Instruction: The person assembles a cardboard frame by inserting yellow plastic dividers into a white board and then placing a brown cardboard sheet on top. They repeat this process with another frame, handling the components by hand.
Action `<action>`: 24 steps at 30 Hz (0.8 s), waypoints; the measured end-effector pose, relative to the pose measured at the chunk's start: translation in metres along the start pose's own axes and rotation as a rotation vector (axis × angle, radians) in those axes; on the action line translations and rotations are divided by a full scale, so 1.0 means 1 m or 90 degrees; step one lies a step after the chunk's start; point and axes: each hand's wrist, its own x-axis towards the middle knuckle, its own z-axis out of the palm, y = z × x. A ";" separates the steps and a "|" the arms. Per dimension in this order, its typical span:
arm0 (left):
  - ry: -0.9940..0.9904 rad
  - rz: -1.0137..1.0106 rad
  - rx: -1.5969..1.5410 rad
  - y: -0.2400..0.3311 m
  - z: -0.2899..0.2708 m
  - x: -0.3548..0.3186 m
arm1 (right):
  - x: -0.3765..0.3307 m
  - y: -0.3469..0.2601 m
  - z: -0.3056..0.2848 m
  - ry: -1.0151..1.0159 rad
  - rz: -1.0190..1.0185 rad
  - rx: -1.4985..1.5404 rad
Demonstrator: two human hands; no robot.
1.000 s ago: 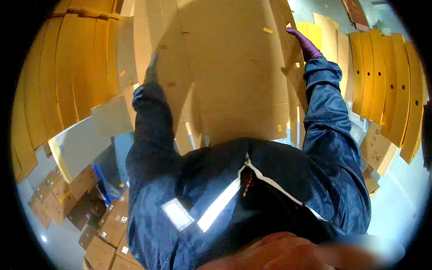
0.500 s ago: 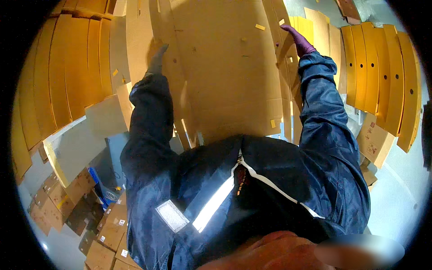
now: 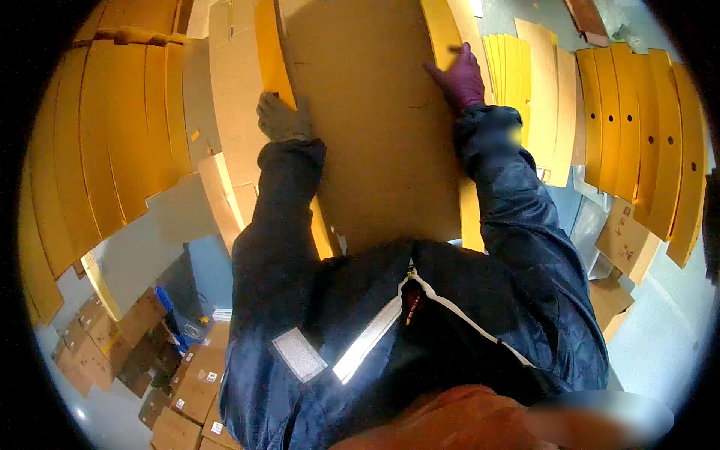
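A large brown cardboard sheet (image 3: 367, 142) lies in front of me, with its long side flaps folded up and showing yellow outer faces. My left hand (image 3: 283, 118), in a grey glove, bends its fingers over the left flap (image 3: 271, 56). On the far right side my right hand (image 3: 461, 81), in a purple glove, rests against the right flap (image 3: 441, 30). Its thumb is spread toward the sheet's middle and its fingers stretch away from me. The sheet's near end runs under my jacket front.
More flat cardboard (image 3: 232, 97) lies beneath. Yellow strips (image 3: 508, 71) are stacked to the right, with long yellow pieces with dark holes (image 3: 630, 120) beyond. Tall cardboard panels (image 3: 97, 135) stand at left. Closed cartons (image 3: 199, 375) sit low at left, and another carton (image 3: 628, 234) at right.
Both hands have moved inward from the outer edges, the left one also nearer to me. The side flaps have turned up, bringing their yellow faces into view.
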 end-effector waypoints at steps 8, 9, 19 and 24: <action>0.152 0.118 0.038 0.013 0.023 -0.021 | -0.029 -0.009 0.046 0.119 -0.078 -0.155; 0.122 0.109 0.043 0.010 0.020 -0.019 | -0.027 -0.013 0.038 0.069 -0.046 -0.139; -0.004 0.068 0.058 0.020 0.003 -0.014 | 0.031 0.049 -0.099 -0.397 0.265 0.293; 0.074 0.097 0.075 0.021 0.017 -0.016 | 0.017 0.111 -0.017 -0.043 0.214 0.116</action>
